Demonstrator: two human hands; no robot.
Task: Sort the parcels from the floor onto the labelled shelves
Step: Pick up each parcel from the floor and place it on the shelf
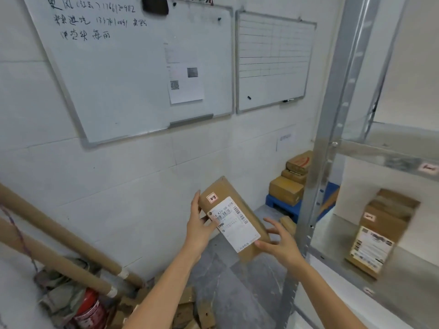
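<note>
Filling the right side of the view, a grey metal rack (317, 176) rises from a mottled grey floor (237, 293). Its upright post stands just right of the hands and its lower shelf deck (332, 245) stretches away to the right. On that deck a stack of brown boxes (389, 210) stands upright, set back from the front edge, with bare deck between it and the post. The beam above carries a small sticker (428, 168), too blurred to read. The parcel (228, 188), a flat brown carton with a white shipping label (237, 224) and a small hand-marked tag (212, 197), is held tilted in the air, in front of the white wall (118, 186) and just left of the post. The left hand (199, 231) grips its left edge, thumb curled over the front beside the label and one finger straight along the edge. The right hand (282, 245) is spread wide, its thumb touching the parcel's lower end and its other fingers clear of the carton. Two whiteboards (133, 67) hang on the wall above. Past the post, more cartons (286, 189) sit on a blue pallet (278, 203). At lower left, long cardboard tubes (59, 230) lean along the wall over a red tin (91, 309), and loose cardboard pieces (187, 312) lie on the floor near them. Bare floor runs from below the parcel to the foot of the rack.
</note>
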